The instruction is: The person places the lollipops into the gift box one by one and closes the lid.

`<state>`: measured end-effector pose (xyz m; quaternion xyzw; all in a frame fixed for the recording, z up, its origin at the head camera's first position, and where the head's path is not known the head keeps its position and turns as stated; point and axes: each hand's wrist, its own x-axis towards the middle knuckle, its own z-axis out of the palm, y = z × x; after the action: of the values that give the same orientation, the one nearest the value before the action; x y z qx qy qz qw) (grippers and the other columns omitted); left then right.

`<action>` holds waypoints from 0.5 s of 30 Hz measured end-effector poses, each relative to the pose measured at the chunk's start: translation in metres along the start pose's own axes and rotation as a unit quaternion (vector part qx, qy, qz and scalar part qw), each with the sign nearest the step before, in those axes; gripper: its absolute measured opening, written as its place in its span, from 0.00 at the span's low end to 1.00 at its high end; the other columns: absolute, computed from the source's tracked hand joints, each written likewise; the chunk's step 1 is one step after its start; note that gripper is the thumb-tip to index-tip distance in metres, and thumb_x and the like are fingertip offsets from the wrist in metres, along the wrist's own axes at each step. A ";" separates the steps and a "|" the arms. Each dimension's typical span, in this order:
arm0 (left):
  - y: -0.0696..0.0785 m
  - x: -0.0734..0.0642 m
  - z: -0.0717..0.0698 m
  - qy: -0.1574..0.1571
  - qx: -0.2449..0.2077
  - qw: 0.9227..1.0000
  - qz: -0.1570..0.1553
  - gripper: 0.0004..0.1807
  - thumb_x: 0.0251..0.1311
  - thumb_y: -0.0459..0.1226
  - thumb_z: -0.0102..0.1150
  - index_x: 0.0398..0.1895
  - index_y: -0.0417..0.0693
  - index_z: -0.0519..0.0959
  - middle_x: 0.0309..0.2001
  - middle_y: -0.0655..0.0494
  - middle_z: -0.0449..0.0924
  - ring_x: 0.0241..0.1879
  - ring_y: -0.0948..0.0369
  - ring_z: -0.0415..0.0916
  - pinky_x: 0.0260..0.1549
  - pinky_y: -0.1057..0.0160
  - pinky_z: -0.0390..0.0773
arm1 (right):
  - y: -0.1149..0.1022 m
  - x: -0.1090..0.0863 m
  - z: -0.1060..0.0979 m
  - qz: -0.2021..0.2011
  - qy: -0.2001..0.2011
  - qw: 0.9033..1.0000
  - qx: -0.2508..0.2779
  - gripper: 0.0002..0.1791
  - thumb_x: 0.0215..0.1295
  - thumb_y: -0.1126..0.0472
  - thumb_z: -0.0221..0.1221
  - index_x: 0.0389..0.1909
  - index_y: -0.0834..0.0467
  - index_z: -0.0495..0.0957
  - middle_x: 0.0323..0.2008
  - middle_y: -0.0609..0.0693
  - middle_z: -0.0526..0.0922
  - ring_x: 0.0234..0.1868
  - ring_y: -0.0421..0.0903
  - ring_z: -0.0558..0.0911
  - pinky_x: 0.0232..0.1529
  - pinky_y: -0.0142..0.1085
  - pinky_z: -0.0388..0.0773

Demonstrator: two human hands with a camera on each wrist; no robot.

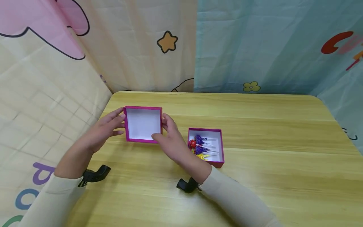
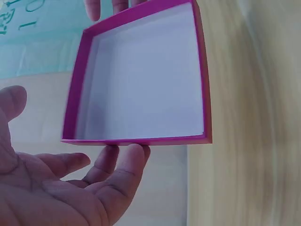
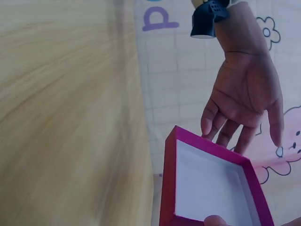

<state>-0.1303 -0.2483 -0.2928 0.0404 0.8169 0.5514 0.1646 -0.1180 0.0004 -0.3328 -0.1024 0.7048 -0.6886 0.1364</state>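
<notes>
A magenta box lid [image 1: 142, 123] with a white inside is tilted up at the left of the table, its hollow side towards the head camera. My right hand [image 1: 176, 145] pinches its right side, thumb inside the rim and fingers behind the wall. At the opposite side, my left hand [image 1: 99, 134] has its fingers extended, with fingertips right at the outer wall; its thumb is away from the lid in the left wrist view. Beside my right wrist sits a matching open box [image 1: 219, 164] holding several wrapped lollipops [image 1: 200, 149], purple, red and yellow. My right forearm hides its lower left corner.
The light wooden table [image 1: 278, 176] reaches back to printed curtains [image 1: 227, 47] along its far edge. Another curtain [image 1: 37, 104] hangs close by the left side. Black wrist mounts [image 1: 97, 173] stick out under both forearms.
</notes>
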 end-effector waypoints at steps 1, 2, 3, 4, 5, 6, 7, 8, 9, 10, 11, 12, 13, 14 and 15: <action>0.003 0.000 0.001 0.003 -0.011 1.000 0.008 0.41 0.76 0.53 0.41 0.80 0.42 0.41 0.73 0.38 0.55 0.67 0.41 0.60 0.54 0.65 0.74 | -0.003 -0.001 -0.004 -0.001 0.003 1.000 0.001 0.44 0.67 0.62 0.59 0.79 0.53 0.47 0.72 0.49 0.59 0.73 0.46 0.59 0.67 0.45 0.65; 0.006 0.000 0.003 0.003 -0.017 1.000 0.020 0.40 0.76 0.53 0.41 0.79 0.40 0.45 0.72 0.38 0.57 0.66 0.43 0.61 0.52 0.67 0.75 | -0.006 -0.002 -0.008 -0.002 0.007 1.000 0.003 0.43 0.67 0.61 0.58 0.79 0.51 0.47 0.71 0.48 0.60 0.73 0.45 0.60 0.67 0.44 0.66; 0.008 0.001 0.005 0.003 -0.024 0.999 0.031 0.38 0.76 0.53 0.41 0.78 0.38 0.49 0.70 0.39 0.59 0.65 0.44 0.62 0.51 0.68 0.75 | -0.008 -0.003 -0.013 -0.008 0.011 1.000 0.003 0.43 0.67 0.61 0.58 0.79 0.51 0.47 0.70 0.47 0.62 0.73 0.45 0.60 0.66 0.45 0.67; 0.010 0.002 0.008 0.003 -0.033 0.999 0.041 0.37 0.77 0.52 0.41 0.77 0.36 0.52 0.69 0.40 0.61 0.64 0.46 0.63 0.52 0.68 0.75 | -0.010 -0.003 -0.017 -0.013 0.016 1.000 0.003 0.43 0.68 0.61 0.58 0.79 0.50 0.47 0.69 0.47 0.63 0.73 0.44 0.60 0.66 0.45 0.67; 0.013 0.003 0.012 0.003 -0.041 0.998 0.052 0.35 0.77 0.51 0.41 0.75 0.34 0.56 0.67 0.41 0.63 0.63 0.47 0.64 0.53 0.67 0.75 | -0.012 -0.004 -0.022 -0.020 0.020 1.000 0.004 0.42 0.68 0.61 0.58 0.79 0.50 0.48 0.68 0.46 0.64 0.72 0.43 0.61 0.65 0.45 0.68; 0.015 0.004 0.016 0.005 -0.047 0.997 0.062 0.34 0.77 0.51 0.41 0.73 0.33 0.59 0.66 0.41 0.64 0.63 0.49 0.65 0.53 0.66 0.75 | -0.013 -0.006 -0.027 -0.025 0.024 0.999 0.001 0.42 0.69 0.60 0.58 0.79 0.50 0.48 0.67 0.45 0.64 0.72 0.42 0.61 0.65 0.44 0.69; 0.017 0.006 0.020 0.010 -0.046 0.996 0.071 0.33 0.77 0.50 0.41 0.71 0.32 0.62 0.65 0.41 0.65 0.62 0.50 0.66 0.53 0.66 0.75 | -0.015 -0.007 -0.032 -0.033 0.027 0.999 0.002 0.41 0.69 0.60 0.58 0.78 0.50 0.49 0.66 0.44 0.65 0.72 0.42 0.61 0.64 0.44 0.69; 0.019 0.008 0.024 0.017 -0.041 0.996 0.083 0.32 0.77 0.50 0.41 0.70 0.32 0.63 0.64 0.42 0.66 0.62 0.50 0.66 0.54 0.66 0.75 | -0.016 -0.008 -0.038 -0.040 0.028 0.999 0.002 0.40 0.70 0.59 0.58 0.78 0.50 0.50 0.66 0.44 0.65 0.71 0.41 0.62 0.64 0.43 0.69; 0.021 0.009 0.028 0.028 -0.037 0.995 0.092 0.31 0.77 0.49 0.41 0.69 0.32 0.65 0.64 0.42 0.67 0.62 0.51 0.67 0.55 0.65 0.75 | -0.017 -0.009 -0.043 -0.047 0.028 0.998 0.005 0.38 0.71 0.58 0.57 0.78 0.50 0.52 0.66 0.44 0.65 0.71 0.40 0.62 0.64 0.42 0.70; 0.022 0.010 0.032 0.042 -0.030 0.993 0.102 0.31 0.77 0.49 0.41 0.69 0.32 0.65 0.63 0.42 0.67 0.63 0.51 0.67 0.56 0.66 0.75 | -0.017 -0.011 -0.048 -0.051 0.029 0.998 0.002 0.37 0.72 0.56 0.57 0.77 0.50 0.53 0.65 0.44 0.66 0.70 0.40 0.63 0.63 0.41 0.70; 0.024 0.011 0.036 0.057 -0.017 0.992 0.115 0.30 0.78 0.48 0.41 0.69 0.33 0.66 0.63 0.43 0.67 0.63 0.51 0.67 0.56 0.66 0.75 | -0.017 -0.012 -0.054 -0.058 0.029 0.998 -0.002 0.35 0.72 0.55 0.57 0.77 0.50 0.55 0.65 0.44 0.66 0.70 0.40 0.65 0.63 0.40 0.70; 0.025 0.013 0.040 0.071 -0.004 0.989 0.127 0.29 0.78 0.47 0.41 0.69 0.33 0.66 0.62 0.43 0.68 0.63 0.51 0.67 0.56 0.66 0.75 | -0.017 -0.013 -0.059 -0.062 0.031 0.998 -0.011 0.34 0.73 0.52 0.56 0.76 0.50 0.57 0.65 0.44 0.68 0.69 0.40 0.66 0.63 0.39 0.70; 0.026 0.014 0.044 0.085 0.013 0.986 0.141 0.28 0.78 0.46 0.41 0.70 0.33 0.66 0.62 0.43 0.68 0.62 0.51 0.68 0.56 0.66 0.75 | -0.017 -0.014 -0.064 -0.070 0.031 0.997 -0.017 0.33 0.74 0.51 0.56 0.75 0.51 0.58 0.65 0.45 0.68 0.68 0.41 0.68 0.63 0.39 0.71; 0.027 0.016 0.048 0.099 0.029 0.983 0.154 0.27 0.78 0.44 0.42 0.70 0.34 0.67 0.61 0.43 0.69 0.61 0.51 0.69 0.56 0.66 0.75 | -0.017 -0.015 -0.068 -0.074 0.034 0.996 -0.025 0.33 0.74 0.49 0.55 0.75 0.52 0.60 0.65 0.45 0.69 0.67 0.41 0.69 0.63 0.39 0.71; 0.028 0.017 0.052 0.113 0.049 0.978 0.166 0.26 0.78 0.44 0.43 0.70 0.35 0.68 0.59 0.44 0.70 0.59 0.52 0.70 0.56 0.66 0.75 | -0.016 -0.017 -0.072 -0.077 0.039 0.996 -0.037 0.33 0.74 0.47 0.55 0.74 0.53 0.61 0.66 0.46 0.70 0.66 0.41 0.70 0.62 0.39 0.71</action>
<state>-0.1333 -0.1869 -0.2887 0.1207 0.8381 0.5314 -0.0244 -0.1272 0.0736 -0.3149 -0.1338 0.7245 -0.6742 0.0515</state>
